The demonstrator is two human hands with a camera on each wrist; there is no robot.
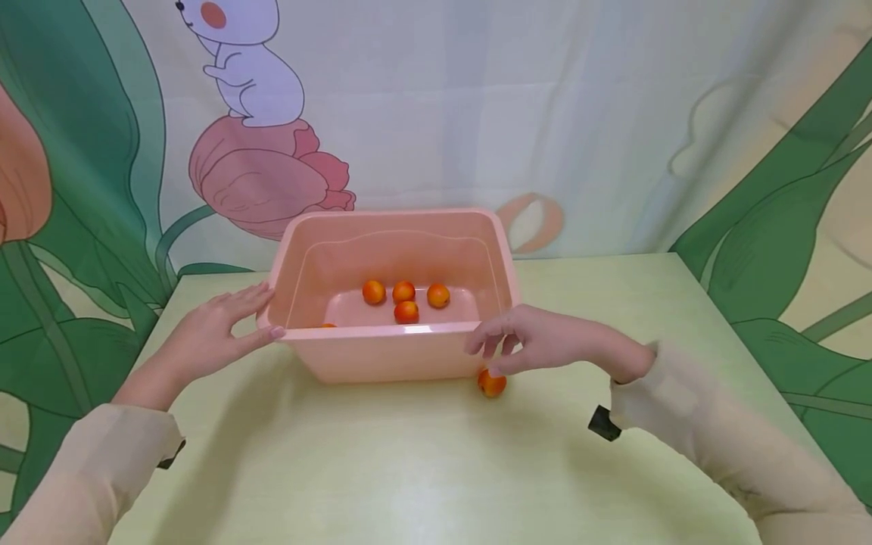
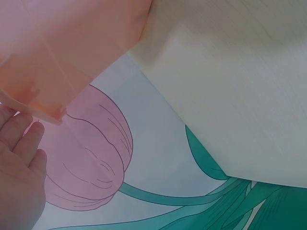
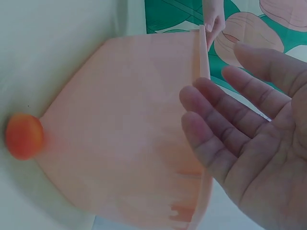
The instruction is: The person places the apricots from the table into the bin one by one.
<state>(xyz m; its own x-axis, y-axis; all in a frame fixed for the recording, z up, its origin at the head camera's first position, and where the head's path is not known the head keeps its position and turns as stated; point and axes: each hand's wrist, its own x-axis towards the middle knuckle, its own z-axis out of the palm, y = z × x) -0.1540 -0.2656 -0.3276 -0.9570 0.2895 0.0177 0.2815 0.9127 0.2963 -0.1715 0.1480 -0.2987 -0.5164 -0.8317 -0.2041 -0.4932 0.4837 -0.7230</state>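
Observation:
A pink plastic bin (image 1: 381, 354) stands on the table with several small round orange-red fruits (image 1: 406, 312) on its floor. Another such fruit (image 1: 492, 383) lies on the table by the bin's front right bottom corner. My left hand (image 1: 211, 333) rests at the bin's left front corner, its straight fingers along the rim and its thumb tip on the front edge. My right hand (image 1: 531, 341) is at the front right corner of the bin, above the outside fruit. Its fingers (image 3: 211, 143) are loosely bent with nothing between them, close to the rim in the right wrist view.
The pale green table (image 1: 381, 469) extends around the bin. Behind it hangs a printed curtain (image 1: 422, 113) with flowers, leaves and a white animal. The bin's back side is close to the curtain.

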